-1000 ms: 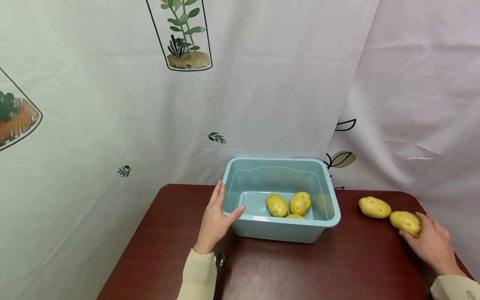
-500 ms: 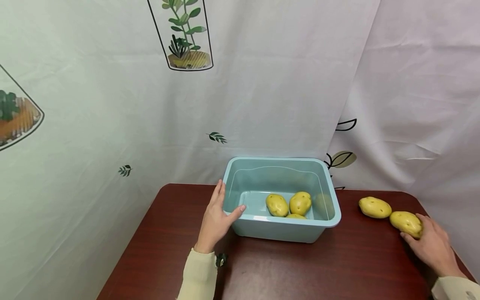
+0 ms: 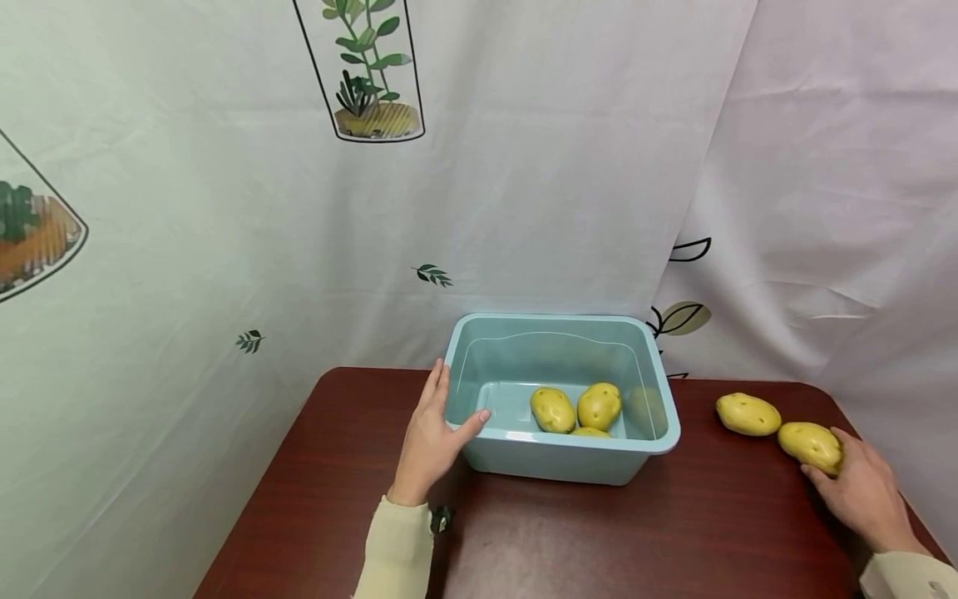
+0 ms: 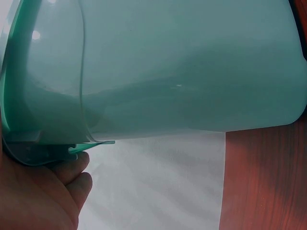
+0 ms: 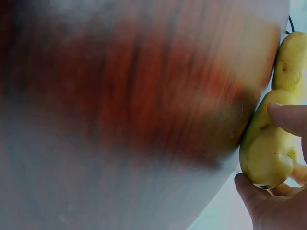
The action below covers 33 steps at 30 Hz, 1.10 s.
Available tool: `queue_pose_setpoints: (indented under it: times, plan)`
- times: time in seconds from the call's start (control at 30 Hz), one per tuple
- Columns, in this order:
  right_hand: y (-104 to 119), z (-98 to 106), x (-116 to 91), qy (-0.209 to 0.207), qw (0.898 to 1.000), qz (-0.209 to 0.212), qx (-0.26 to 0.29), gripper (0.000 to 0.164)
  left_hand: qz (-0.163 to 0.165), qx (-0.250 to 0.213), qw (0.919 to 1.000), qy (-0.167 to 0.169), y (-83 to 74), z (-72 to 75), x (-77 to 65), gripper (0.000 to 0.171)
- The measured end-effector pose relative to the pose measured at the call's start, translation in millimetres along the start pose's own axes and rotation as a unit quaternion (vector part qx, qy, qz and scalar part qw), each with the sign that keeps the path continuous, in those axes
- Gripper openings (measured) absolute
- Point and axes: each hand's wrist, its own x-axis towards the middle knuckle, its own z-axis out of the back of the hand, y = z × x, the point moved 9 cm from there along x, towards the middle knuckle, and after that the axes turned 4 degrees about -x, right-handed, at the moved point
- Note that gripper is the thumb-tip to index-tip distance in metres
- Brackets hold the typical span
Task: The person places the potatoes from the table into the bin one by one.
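My right hand (image 3: pixel 864 491) grips the right end of a yellow potato (image 3: pixel 811 446) on the table, near the right edge. In the right wrist view, the thumb and fingertips lie against this potato (image 5: pixel 266 148). A second potato (image 3: pixel 748 414) touches its left end. A light blue plastic bin (image 3: pixel 554 459) stands at the middle back, with two potatoes (image 3: pixel 552 409) in plain sight inside and a third (image 3: pixel 591 432) partly hidden by the front wall. My left hand (image 3: pixel 427 449) rests at the bin's front left corner, fingers straight along the left side, thumb over the front rim.
The dark red wooden table (image 3: pixel 569 541) has rounded back corners. Right behind it hangs a pale cloth (image 3: pixel 554 208) printed with plants and leaves. A small dark object (image 3: pixel 441 520) shows beside the left wrist.
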Motion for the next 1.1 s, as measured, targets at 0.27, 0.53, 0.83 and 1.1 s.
queue_pose_setpoints:
  times: [0.27,0.53,0.83,1.1]
  plan:
    - [-1.5,-1.2,-1.9,0.011,1.000,-0.006,0.002,0.074,-0.001,-0.001,1.0000,-0.001,-0.8,0.4,-0.1,0.100]
    - [-6.1,-1.7,-4.7,0.025,0.999,-0.028,-0.003,0.077,-0.001,-0.001,1.0000,-0.001,-0.2,0.1,-0.8,0.099]
    - [-4.8,3.4,-6.7,0.017,1.000,-0.021,-0.003,0.076,-0.003,-0.001,1.0000,-0.001,-0.1,0.2,-0.5,0.099]
    - [-4.1,4.5,-9.2,0.014,1.000,-0.017,-0.007,0.075,-0.001,-0.002,1.0000,-0.003,0.6,0.1,-0.7,0.098]
